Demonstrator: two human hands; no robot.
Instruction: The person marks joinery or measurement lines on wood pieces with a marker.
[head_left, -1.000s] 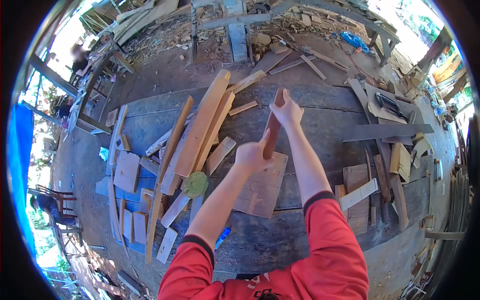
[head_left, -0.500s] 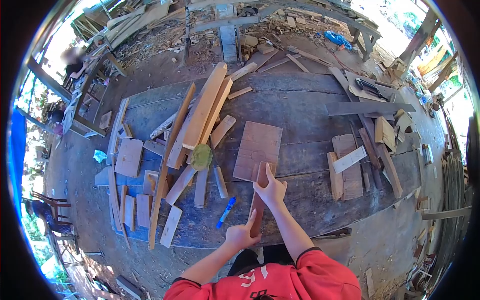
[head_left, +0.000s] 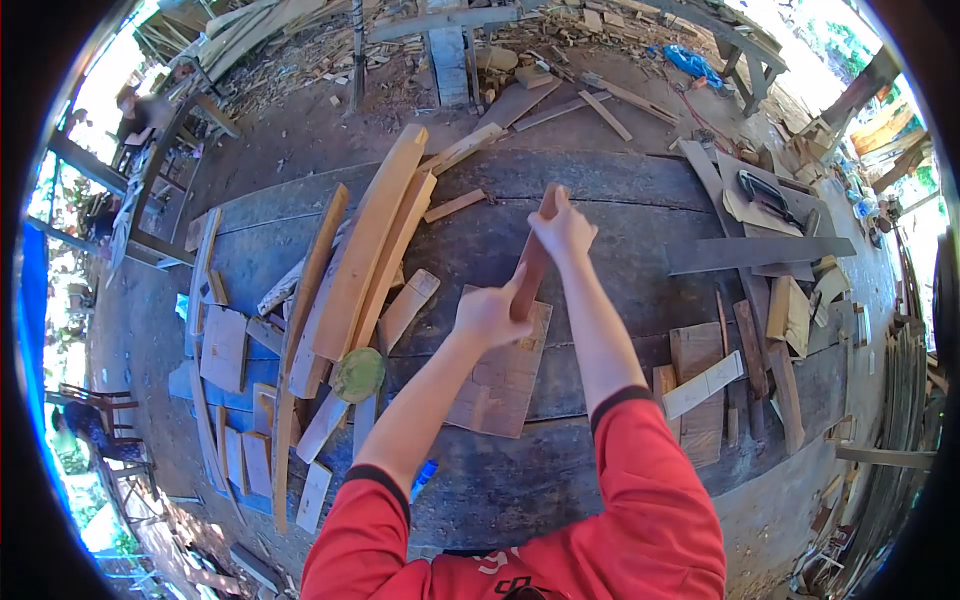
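Both of my hands are closed on a narrow reddish-brown wooden block (head_left: 532,268), held slantwise above the workbench. My left hand (head_left: 490,316) grips its near end, and my right hand (head_left: 568,230) grips its far end. Below the left hand a flat rectangular wooden board (head_left: 495,395) lies on the bench, partly covered by my hand and forearm. A blue marker (head_left: 424,476) shows beside my left sleeve, partly hidden by it. Left of my left hand, a round greenish object (head_left: 359,375) sits near the ends of some long beams (head_left: 372,255).
The dark plank workbench (head_left: 600,300) carries several offcuts on its left. On the right are a handsaw blade (head_left: 760,254), a black-handled tool (head_left: 765,195), a pale strip (head_left: 703,385) and more boards. A person (head_left: 135,115) is at the far left.
Both hands have moved forward, away from my body, taking the wooden block past the flat board. The camera view has shifted, and my forearms now reach over the bench.
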